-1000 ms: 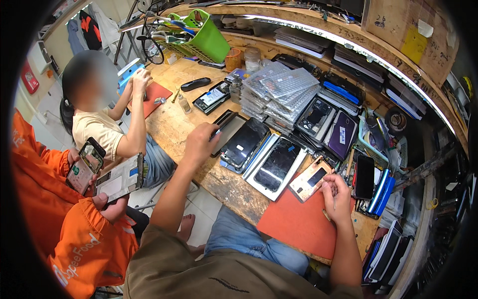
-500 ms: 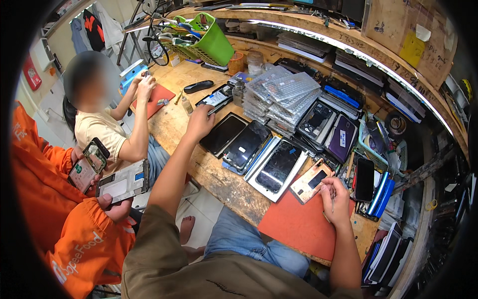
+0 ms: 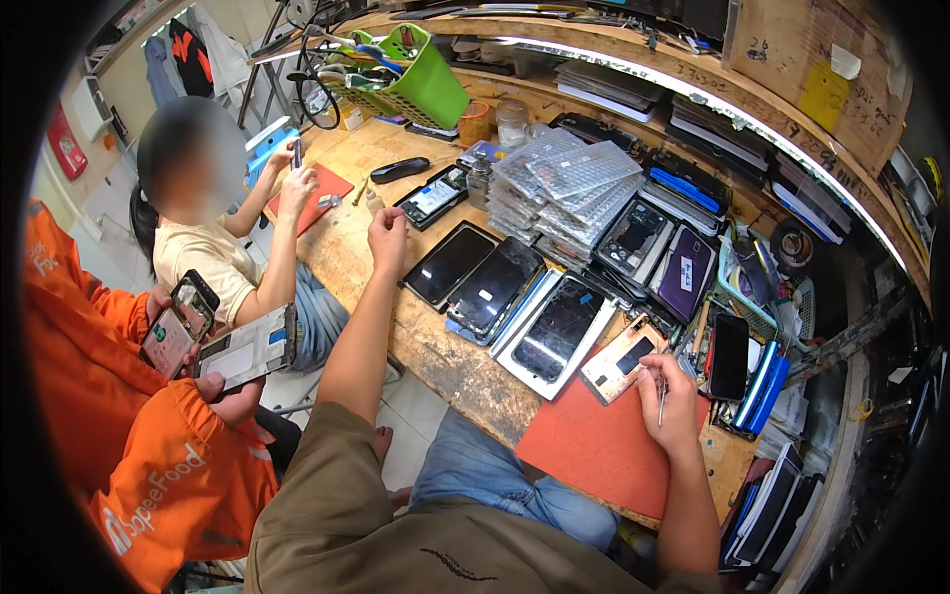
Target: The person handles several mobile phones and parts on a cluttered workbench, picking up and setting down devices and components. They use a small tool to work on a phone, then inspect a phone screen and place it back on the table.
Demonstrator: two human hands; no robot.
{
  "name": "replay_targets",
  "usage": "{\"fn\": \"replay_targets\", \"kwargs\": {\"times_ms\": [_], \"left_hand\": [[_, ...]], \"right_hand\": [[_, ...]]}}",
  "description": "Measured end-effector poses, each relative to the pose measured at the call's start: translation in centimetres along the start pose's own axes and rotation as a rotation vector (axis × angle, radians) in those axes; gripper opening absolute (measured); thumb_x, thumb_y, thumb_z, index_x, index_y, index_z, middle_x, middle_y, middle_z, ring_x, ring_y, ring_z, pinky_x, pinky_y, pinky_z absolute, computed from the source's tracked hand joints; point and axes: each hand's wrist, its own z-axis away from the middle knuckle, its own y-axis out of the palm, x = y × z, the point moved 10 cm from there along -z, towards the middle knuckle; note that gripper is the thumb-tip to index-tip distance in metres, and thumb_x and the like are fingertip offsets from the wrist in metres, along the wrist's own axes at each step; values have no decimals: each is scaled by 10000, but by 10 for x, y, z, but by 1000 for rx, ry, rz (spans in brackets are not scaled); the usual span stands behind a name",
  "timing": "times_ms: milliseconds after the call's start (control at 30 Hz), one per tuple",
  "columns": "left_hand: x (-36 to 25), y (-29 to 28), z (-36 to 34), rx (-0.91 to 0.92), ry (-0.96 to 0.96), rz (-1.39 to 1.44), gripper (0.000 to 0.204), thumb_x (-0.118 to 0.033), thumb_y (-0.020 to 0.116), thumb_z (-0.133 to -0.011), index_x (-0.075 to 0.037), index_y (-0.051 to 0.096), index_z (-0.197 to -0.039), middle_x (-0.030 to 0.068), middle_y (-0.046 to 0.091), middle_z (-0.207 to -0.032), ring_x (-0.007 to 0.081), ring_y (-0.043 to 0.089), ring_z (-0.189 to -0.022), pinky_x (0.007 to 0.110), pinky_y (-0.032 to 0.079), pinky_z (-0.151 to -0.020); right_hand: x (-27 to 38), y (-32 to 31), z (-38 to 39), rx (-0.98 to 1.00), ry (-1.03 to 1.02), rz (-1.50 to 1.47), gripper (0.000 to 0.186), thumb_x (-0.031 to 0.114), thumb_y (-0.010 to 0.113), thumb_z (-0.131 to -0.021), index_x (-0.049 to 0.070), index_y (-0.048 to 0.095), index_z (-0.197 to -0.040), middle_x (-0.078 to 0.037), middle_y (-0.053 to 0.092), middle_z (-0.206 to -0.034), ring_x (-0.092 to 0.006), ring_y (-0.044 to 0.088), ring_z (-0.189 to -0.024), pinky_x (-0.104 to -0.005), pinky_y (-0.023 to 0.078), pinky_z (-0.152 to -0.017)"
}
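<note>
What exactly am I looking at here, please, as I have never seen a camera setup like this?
There is no machine: a person is working with two bare hands. The view comes from a wide fisheye camera worn on that person's head, looking down, so straight edges bend near the rim. The right hand holds a thin metal tool beside a gold-coloured phone part. The left hand is raised near a small bottle; I cannot tell whether it holds anything. On the wooden workbench are a red mat, dark-screened phones and a stack of clear plastic trays. Two other people are at the left.
</note>
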Motion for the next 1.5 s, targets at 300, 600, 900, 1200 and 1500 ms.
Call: {"fn": "replay_targets", "kwargs": {"times_ms": [300,600,900,1200,1500], "left_hand": [[-17,11,16,95,37,-276,191,-140,675,-925,-8,701,-1062,119,730,-971,218,692,-864,351,563,-812],[-60,49,14,150,410,-743,801,-406,772,-860,43,478,-1455,298,506,-1429,446,472,-1348,501,382,-1162],[-62,59,16,278,247,-970,977,-590,807,-751,-25,500,-1487,258,541,-1358,433,497,-1290,515,402,-1112],[-65,49,18,209,293,-778,628,-512,708,-893,-44,651,-1308,243,564,-1282,406,517,-1242,495,418,-1085],[-55,56,11,278,266,-842,480,-421,706,-883,-50,714,-1187,206,626,-1208,394,570,-1179,501,446,-1047]], "right_hand": [[0,-3,-1,-17,-24,60,117,32,664,-947,-15,665,-1055,-130,662,-756,-233,659,-646,-351,506,-620],[3,7,0,40,-59,100,104,30,660,-948,-10,660,-1044,-188,704,-808,-351,723,-736,-403,541,-661],[4,1,-2,31,-55,142,110,27,656,-951,-8,663,-1054,-198,715,-845,-355,732,-773,-404,555,-689],[0,9,-1,67,-69,152,119,8,658,-942,-12,668,-1059,-208,727,-888,-360,744,-807,-405,569,-710],[11,8,0,35,-152,164,134,-12,674,-914,-20,680,-1048,-210,725,-884,-369,739,-796,-410,575,-699]]}}
